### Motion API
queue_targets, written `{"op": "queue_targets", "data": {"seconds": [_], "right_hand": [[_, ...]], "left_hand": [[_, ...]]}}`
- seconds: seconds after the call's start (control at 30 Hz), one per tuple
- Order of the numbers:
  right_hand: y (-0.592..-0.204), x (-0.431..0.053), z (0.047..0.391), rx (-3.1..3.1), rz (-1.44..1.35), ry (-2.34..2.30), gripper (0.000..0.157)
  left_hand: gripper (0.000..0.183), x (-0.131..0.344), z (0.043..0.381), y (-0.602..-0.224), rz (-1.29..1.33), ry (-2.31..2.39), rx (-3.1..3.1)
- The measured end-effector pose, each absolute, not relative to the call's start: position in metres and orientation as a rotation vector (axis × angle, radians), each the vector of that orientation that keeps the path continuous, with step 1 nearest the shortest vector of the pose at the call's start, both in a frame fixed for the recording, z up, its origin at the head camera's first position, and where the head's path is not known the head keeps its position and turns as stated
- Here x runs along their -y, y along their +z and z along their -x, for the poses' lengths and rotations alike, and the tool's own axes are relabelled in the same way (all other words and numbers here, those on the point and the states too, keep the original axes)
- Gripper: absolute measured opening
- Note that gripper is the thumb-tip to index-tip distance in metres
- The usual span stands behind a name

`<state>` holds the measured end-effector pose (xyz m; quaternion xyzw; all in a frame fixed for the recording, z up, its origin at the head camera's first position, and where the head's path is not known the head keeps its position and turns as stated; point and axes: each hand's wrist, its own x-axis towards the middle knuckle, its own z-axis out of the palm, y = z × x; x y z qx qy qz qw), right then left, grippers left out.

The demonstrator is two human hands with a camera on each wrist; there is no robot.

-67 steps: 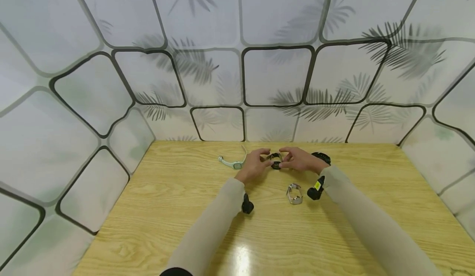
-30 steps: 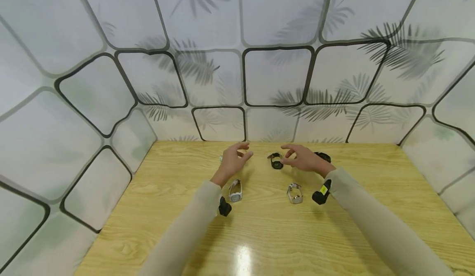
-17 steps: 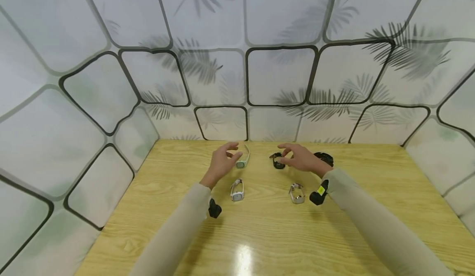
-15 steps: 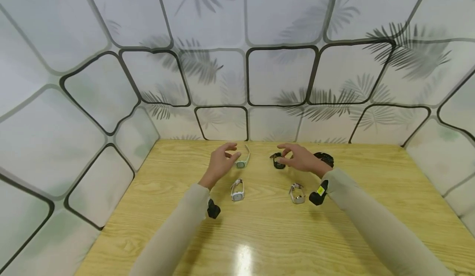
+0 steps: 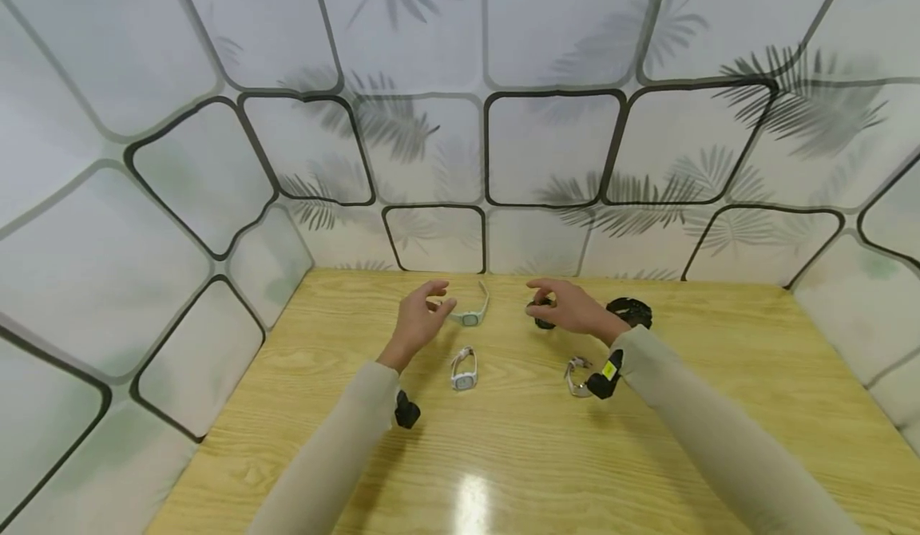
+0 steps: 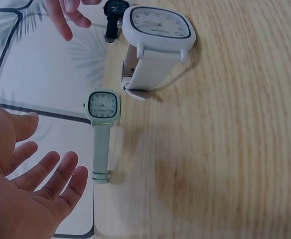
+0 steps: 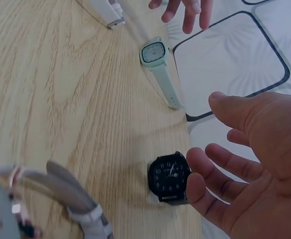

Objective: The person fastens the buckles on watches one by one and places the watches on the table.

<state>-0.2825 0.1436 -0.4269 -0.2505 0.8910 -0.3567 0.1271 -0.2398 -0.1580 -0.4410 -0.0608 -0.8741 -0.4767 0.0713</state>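
My left hand (image 5: 418, 318) is held with loosely bent fingers just left of the mint-green watch (image 5: 470, 320). In the left wrist view its palm and spread fingers hold nothing. That watch stands on the table with its square face toward me. My right hand (image 5: 571, 309) hovers at the black watch (image 7: 169, 174), partly covering it in the head view. The right wrist view shows the fingers relaxed, their tips right beside the black case, the thumb apart. A white watch (image 5: 464, 381) lies nearer to me, its strap looped.
A pale-strapped watch with rose-gold trim (image 5: 577, 391) lies at front right, partly behind the right wrist camera (image 5: 604, 383). Another black watch or bracelet (image 5: 631, 310) sits behind the right wrist. A patterned cloth wall (image 5: 431, 235) borders the wooden table (image 5: 517, 455).
My left hand has moved left, from the black watch to beside the mint-green one, uncovering the white watch. The right hand stays by the black watch, shifting slightly left over it.
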Motion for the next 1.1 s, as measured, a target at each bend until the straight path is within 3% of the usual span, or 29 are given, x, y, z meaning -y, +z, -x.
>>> {"op": "queue_targets", "data": {"seconds": [0.53, 1.1], "right_hand": [[-0.440, -0.095, 0.295, -2.497, 0.688, -1.189, 0.064], [-0.445, -0.068, 0.297, -2.474, 0.641, -1.164, 0.068]], "left_hand": [[0.049, 0.164, 0.233, -0.454, 0.022, -1.409, 2.680], [0.044, 0.159, 0.237, -0.461, 0.003, -1.367, 2.676]]}}
